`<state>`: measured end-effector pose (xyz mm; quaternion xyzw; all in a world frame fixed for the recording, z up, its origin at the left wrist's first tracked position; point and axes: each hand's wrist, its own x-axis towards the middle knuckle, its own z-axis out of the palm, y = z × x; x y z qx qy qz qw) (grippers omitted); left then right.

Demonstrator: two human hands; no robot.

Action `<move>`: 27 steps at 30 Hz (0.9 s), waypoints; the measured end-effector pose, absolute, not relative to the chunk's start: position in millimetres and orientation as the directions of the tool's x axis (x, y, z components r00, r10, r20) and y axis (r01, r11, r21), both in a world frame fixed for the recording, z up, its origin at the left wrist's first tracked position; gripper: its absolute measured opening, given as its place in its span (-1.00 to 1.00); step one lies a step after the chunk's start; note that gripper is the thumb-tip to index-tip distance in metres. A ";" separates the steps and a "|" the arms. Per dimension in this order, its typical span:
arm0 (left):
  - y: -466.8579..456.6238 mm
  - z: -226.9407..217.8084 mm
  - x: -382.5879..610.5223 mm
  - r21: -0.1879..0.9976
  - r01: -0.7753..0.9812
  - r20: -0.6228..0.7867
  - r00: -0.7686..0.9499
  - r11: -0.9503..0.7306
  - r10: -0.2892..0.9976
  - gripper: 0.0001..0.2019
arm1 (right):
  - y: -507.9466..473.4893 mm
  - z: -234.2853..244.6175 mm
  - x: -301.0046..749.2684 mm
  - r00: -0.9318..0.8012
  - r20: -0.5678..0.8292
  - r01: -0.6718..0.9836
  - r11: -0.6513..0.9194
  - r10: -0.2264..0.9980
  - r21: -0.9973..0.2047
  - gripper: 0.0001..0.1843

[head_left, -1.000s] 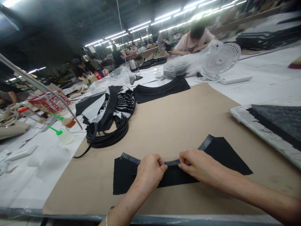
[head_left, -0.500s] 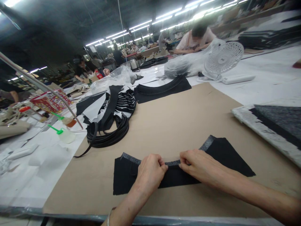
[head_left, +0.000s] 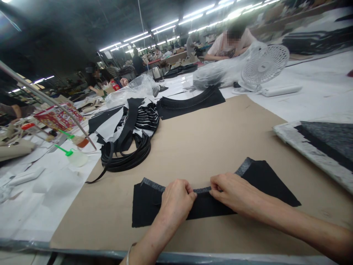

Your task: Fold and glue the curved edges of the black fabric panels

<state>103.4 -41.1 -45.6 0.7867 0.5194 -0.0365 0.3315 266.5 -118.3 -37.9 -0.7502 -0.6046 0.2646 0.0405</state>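
A black fabric piece point(head_left: 264, 184) with a curved upper edge lies on the brown sheet point(head_left: 198, 147) in front of me. Along that curve runs a grey speckled strip point(head_left: 154, 184). My left hand point(head_left: 178, 197) is closed, its thumb and fingers pinching the curved edge left of centre. A short way to the right, my right hand point(head_left: 227, 191) pinches the same edge, fingers curled. Between the hands a short stretch of the strip shows. My fingers hide how the edge is gripped beneath them.
Coiled black strips point(head_left: 127, 158) and black scraps point(head_left: 131, 121) lie at left. Behind is a stack of curved black pieces point(head_left: 190, 105). A white fan point(head_left: 264, 70) stands back right, a board with grey fabric point(head_left: 325, 151) at right. Green-tipped bottles point(head_left: 75, 158) stand left. A person point(head_left: 231, 42) works opposite.
Both hands keep their pinch on the curved edge, with barely any movement. The view has shifted very slightly.
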 end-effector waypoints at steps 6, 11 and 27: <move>-41.9 -46.5 104.1 0.465 0.849 -0.392 0.451 -0.250 0.802 -0.89 | -117.3 -41.2 265.7 0.123 -0.319 0.903 -0.240 0.940 -0.357 -0.75; -42.0 -46.9 105.1 0.445 0.852 -0.384 0.459 -0.274 0.801 -0.89 | -117.1 -44.0 264.7 0.119 -0.312 0.921 -0.222 0.943 -0.319 -0.73; -47.0 -34.5 111.5 0.290 0.879 -0.377 0.468 -0.378 0.799 -0.90 | -122.3 -39.1 256.6 0.110 -0.309 0.964 -0.177 0.945 -0.197 -0.73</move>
